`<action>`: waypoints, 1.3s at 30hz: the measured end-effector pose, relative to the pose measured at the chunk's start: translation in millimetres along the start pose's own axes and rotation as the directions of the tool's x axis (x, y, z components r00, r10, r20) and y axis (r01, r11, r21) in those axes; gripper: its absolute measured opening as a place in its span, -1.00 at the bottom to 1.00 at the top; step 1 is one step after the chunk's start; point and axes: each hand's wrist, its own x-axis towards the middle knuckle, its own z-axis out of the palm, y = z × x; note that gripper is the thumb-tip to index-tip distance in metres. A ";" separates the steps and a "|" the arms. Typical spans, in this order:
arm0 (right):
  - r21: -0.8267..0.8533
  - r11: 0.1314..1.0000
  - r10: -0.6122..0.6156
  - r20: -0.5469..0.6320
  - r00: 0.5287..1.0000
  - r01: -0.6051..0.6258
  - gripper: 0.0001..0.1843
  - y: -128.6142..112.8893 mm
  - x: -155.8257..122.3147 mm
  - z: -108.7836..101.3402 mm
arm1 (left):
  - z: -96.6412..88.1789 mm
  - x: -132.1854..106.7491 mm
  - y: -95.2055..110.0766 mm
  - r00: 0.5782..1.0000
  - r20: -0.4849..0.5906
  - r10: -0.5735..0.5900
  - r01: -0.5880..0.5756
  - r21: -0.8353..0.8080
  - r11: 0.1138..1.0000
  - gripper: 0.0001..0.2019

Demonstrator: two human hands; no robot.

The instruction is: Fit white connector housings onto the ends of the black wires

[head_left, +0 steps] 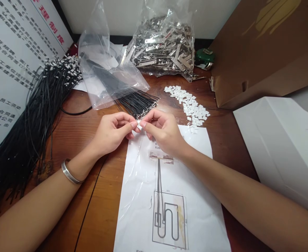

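Observation:
My left hand (117,131) and my right hand (161,129) meet at their fingertips over the top edge of a printed sheet (140,210). Between the two pinched thumbs and forefingers is a small white connector housing (139,126), mostly covered by the fingers. Whether a wire end is held with it I cannot tell. Just behind the fingertips lies a bundle of black wires (136,101) with bare metal terminals at the near ends, its far part under a clear plastic bag (98,84). To the right, loose white connector housings (187,103) are spread in a curved pile.
A large bundle of black wires with white ends (38,115) drapes along the left. At the back stands a clear bag of metal strips (164,45), beside a green round object (205,57). A brown cardboard box (261,52) and a white box (279,147) border the right.

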 end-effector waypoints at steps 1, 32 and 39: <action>-0.004 1.000 -0.004 -0.001 1.000 0.004 -0.81 0.0 0.1 -0.1 | 0.1 -0.1 0.4 1.000 -0.001 -0.005 0.005 0.005 1.000 -0.78; -0.029 0.999 -0.045 -0.005 0.999 0.045 -0.82 1.8 0.3 1.0 | 2.0 0.5 1.5 1.000 -0.014 -0.011 0.011 -0.007 1.000 -0.82; 0.057 0.998 0.004 0.013 1.000 -0.004 -0.79 -0.9 -1.2 3.2 | 3.2 0.6 4.2 0.998 -0.062 0.003 -0.005 -0.033 0.999 -0.79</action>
